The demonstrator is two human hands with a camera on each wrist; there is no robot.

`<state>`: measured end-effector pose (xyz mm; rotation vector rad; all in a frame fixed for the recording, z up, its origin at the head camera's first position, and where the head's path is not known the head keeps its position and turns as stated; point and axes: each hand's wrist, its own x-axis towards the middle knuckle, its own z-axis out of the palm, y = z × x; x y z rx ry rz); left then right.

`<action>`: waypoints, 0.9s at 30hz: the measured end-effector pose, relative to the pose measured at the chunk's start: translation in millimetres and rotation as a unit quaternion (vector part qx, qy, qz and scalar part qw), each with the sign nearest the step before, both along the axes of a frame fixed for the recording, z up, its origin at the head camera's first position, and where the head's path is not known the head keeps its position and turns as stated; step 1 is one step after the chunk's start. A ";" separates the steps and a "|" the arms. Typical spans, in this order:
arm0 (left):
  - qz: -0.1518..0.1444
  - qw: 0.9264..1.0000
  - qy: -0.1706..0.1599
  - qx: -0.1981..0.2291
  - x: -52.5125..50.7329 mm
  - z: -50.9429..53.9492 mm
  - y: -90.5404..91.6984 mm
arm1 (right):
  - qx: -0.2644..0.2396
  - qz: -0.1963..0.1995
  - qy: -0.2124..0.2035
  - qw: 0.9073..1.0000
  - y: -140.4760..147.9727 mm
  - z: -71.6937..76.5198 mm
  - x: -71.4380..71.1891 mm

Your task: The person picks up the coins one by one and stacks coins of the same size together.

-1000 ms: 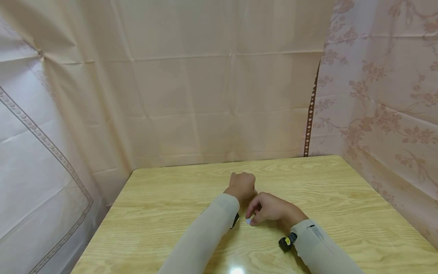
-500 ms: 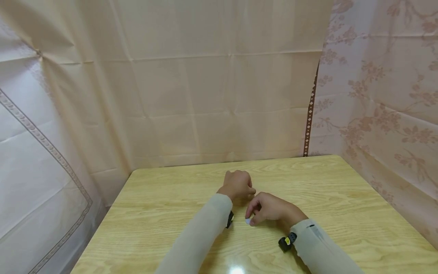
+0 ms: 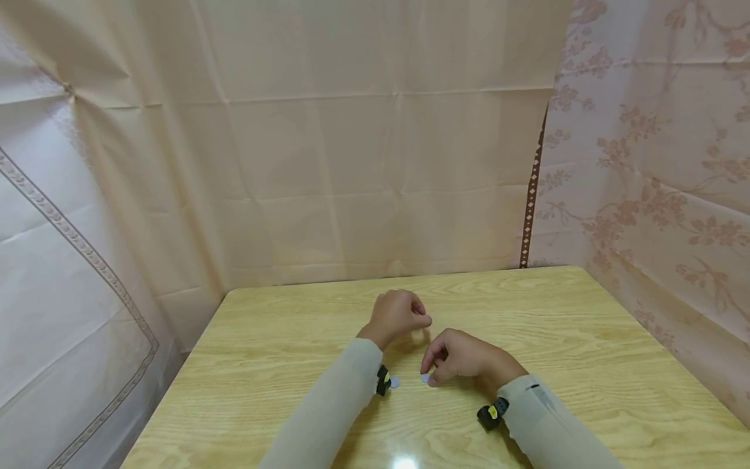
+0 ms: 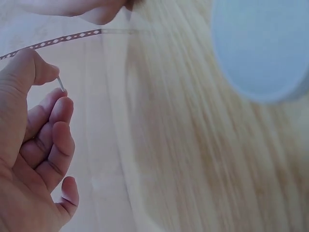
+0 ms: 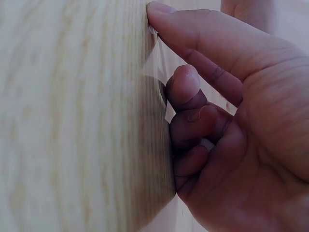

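In the head view my left hand [image 3: 400, 316] is raised a little above the table, left of and beyond my right hand. Its thumb and a fingertip pinch a thin white disc [image 4: 60, 83], seen edge-on in the left wrist view. My right hand [image 3: 465, 355] rests on the table with its fingers curled. A second small white disc [image 3: 425, 378] lies between its thumb and index finger, mostly hidden in the right wrist view. A third pale disc [image 3: 394, 382] lies flat near the left wrist camera; it looms large at the left wrist view's top right.
The wood-grain table [image 3: 281, 345] spreads around both hands, with its far edge against a beige curtain [image 3: 351, 163]. A floral curtain [image 3: 662, 163] hangs along the right side. Black wrist cameras [image 3: 487, 417] stick out below the sleeves.
My left hand has drawn leftward, away from the right hand, and turned somewhat. The disc by the left wrist camera has come out from behind the sleeve. My right hand stays in place.
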<state>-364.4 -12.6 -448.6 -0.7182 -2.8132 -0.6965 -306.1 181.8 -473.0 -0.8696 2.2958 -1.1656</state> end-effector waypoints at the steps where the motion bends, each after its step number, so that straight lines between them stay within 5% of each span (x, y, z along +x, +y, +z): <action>1: 0.000 1.000 -0.002 0.009 0.9 0.5 -1.8 | 0.000 0.000 -0.001 1.000 -0.1 -0.2 -0.3; 17: 0.002 0.993 -0.021 0.114 26.7 11.6 -23.1 | -0.002 -0.003 -0.006 1.000 0.8 -1.0 -0.1; 27: -0.009 0.996 -0.015 0.092 45.8 9.6 -27.9 | -0.002 -0.004 -0.007 1.000 0.5 -1.7 -0.4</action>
